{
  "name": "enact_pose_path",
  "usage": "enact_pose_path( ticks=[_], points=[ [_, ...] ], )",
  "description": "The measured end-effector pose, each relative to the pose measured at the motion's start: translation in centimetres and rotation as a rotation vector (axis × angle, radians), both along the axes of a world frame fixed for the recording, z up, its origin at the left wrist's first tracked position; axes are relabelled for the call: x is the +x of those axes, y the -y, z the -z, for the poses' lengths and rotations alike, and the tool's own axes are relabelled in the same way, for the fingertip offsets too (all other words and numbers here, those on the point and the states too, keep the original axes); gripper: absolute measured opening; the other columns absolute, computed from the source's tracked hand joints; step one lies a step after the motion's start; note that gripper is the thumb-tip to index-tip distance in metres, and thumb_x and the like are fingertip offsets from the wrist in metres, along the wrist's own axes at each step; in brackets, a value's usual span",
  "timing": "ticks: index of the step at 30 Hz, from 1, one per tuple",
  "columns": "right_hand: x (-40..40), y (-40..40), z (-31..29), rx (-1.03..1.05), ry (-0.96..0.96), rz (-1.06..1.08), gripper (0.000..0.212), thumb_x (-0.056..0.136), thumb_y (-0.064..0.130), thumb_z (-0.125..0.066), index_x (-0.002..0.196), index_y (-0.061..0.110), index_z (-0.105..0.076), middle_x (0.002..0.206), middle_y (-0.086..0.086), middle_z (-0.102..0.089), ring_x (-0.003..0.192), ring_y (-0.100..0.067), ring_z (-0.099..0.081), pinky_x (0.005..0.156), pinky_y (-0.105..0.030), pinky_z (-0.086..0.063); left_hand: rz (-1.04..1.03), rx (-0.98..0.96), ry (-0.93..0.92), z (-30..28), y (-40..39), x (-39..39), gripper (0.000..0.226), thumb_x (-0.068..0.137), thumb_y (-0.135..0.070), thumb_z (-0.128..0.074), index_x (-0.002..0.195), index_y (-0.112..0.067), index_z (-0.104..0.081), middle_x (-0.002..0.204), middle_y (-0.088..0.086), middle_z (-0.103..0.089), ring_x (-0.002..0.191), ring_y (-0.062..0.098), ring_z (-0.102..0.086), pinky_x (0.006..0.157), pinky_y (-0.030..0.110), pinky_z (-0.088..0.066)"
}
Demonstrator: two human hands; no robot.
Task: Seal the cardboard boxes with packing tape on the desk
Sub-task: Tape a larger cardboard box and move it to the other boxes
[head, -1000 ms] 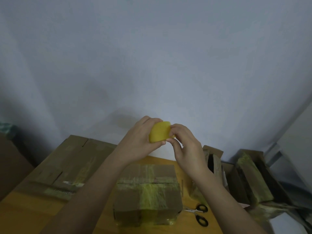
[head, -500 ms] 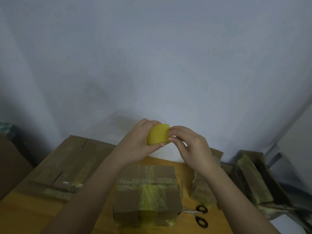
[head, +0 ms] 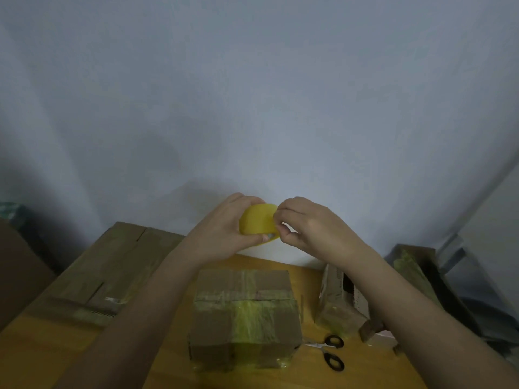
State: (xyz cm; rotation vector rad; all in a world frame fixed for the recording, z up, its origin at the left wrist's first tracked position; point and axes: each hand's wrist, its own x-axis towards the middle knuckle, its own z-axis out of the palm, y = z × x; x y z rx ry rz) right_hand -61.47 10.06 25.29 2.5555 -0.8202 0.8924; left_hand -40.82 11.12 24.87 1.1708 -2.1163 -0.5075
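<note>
Both hands sit a little higher against the wall than half a second ago, and the right hand [head: 314, 228] has turned so its knuckles face up, fingers now curled tight at the right edge of the tape roll [head: 257, 223] rather than reaching across it. Nothing on the tabletop [head: 56, 349] has shifted.

Counted from largest down: one tabletop, wooden, filling the lower frame. Cardboard: one big flat piece [head: 118, 262] at the left, one taped box [head: 244, 315] at lower centre directly under the hands, one small box [head: 337, 301] just to its right, and one long box [head: 415, 270] at the far right, off the tabletop edge. Two hands. One pair of scissors [head: 330, 352], black-handled, lying beside the taped box's lower right corner. One yellow tape roll, held in the air above the taped box, at mid-frame.

Left hand [head: 224, 231] grips the roll, fingers wrapped over its top and thumb under it. Right-hand fingers pinch at the roll's rim; whether they have hold of a tape end cannot be made out.
</note>
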Motion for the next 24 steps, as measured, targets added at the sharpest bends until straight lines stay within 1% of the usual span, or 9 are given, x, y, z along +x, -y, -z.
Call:
enact_pose_path(
  ticks=[2,3,7,11,13,16,20,24],
  points=[
    [0.1,0.1,-0.2,0.003,-0.040,-0.029,0.024,0.086,0.011,-0.045,0.072,0.005,-0.063,0.072,-0.005,-0.058,0.062,-0.023,-0.052,0.054,-0.024,-0.039,0.009,0.005,0.019,-0.1,-0.1,0.1,0.054,0.077,-0.037,-0.078,0.125,-0.026,-0.054,0.110,-0.011,-0.052,0.097,-0.006,-0.046,0.078,0.004,-0.035],
    [0.2,0.2,-0.2,0.018,-0.056,-0.042,0.023,0.085,0.010,-0.044,0.071,0.004,-0.061,0.070,-0.005,-0.057,0.061,-0.023,-0.050,0.056,-0.022,-0.035,0.015,0.007,0.029,-0.2,-0.1,0.1,0.054,0.077,-0.037,-0.078,0.125,-0.025,-0.055,0.110,-0.011,-0.053,0.098,-0.005,-0.046,0.078,0.004,-0.035],
    [0.2,0.2,0.1,0.074,-0.100,-0.068,0.019,0.079,0.009,-0.040,0.070,0.004,-0.057,0.068,-0.006,-0.051,0.060,-0.021,-0.044,0.056,-0.025,-0.031,0.041,0.015,0.055,-0.2,-0.2,0.0,0.055,0.077,-0.035,-0.079,0.125,-0.022,-0.055,0.110,-0.009,-0.054,0.096,-0.006,-0.048,0.078,0.004,-0.035],
    [0.3,0.1,-0.1,0.068,-0.108,-0.064,0.020,0.080,0.009,-0.040,0.071,0.002,-0.056,0.068,-0.007,-0.049,0.061,-0.019,-0.041,0.059,-0.023,-0.028,0.045,0.017,0.044,-0.4,-0.3,0.0,0.056,0.077,-0.036,-0.079,0.125,-0.023,-0.055,0.110,-0.009,-0.054,0.096,-0.005,-0.048,0.078,0.004,-0.035],
    [0.3,0.0,-0.3,0.076,-0.106,-0.061,0.020,0.080,0.009,-0.040,0.071,0.002,-0.056,0.067,-0.007,-0.049,0.060,-0.020,-0.042,0.058,-0.024,-0.027,0.052,0.016,0.045,-0.5,-0.2,0.0,0.055,0.077,-0.037,-0.079,0.125,-0.023,-0.056,0.108,-0.010,-0.054,0.098,-0.006,-0.049,0.078,0.004,-0.035],
    [0.1,-0.2,-0.3,0.116,-0.111,-0.067,0.018,0.080,0.011,-0.040,0.071,0.003,-0.055,0.068,-0.007,-0.049,0.061,-0.019,-0.041,0.058,-0.024,-0.029,0.057,0.024,0.060,-0.5,-0.1,0.0,0.055,0.076,-0.039,-0.079,0.124,-0.025,-0.056,0.108,-0.009,-0.055,0.097,-0.003,-0.049,0.077,0.006,-0.036],
    [-0.3,-0.5,-0.2,0.188,-0.122,-0.075,0.016,0.081,0.015,-0.043,0.074,0.005,-0.054,0.072,-0.004,-0.050,0.068,-0.013,-0.036,0.063,-0.018,-0.029,0.055,0.050,0.048,-0.3,-0.2,-0.1,0.054,0.075,-0.041,-0.079,0.122,-0.029,-0.056,0.108,-0.012,-0.056,0.100,-0.004,-0.049,0.079,0.009,-0.038],
    [-0.8,-0.6,-0.1,0.250,-0.117,-0.066,0.012,0.079,0.015,-0.045,0.074,0.007,-0.053,0.074,-0.003,-0.050,0.069,-0.014,-0.041,0.065,-0.016,-0.029,0.058,0.075,0.026,0.0,-0.3,-0.4,0.054,0.073,-0.043,-0.080,0.121,-0.032,-0.056,0.106,-0.015,-0.054,0.102,-0.007,-0.048,0.080,0.010,-0.038]
  ],
)
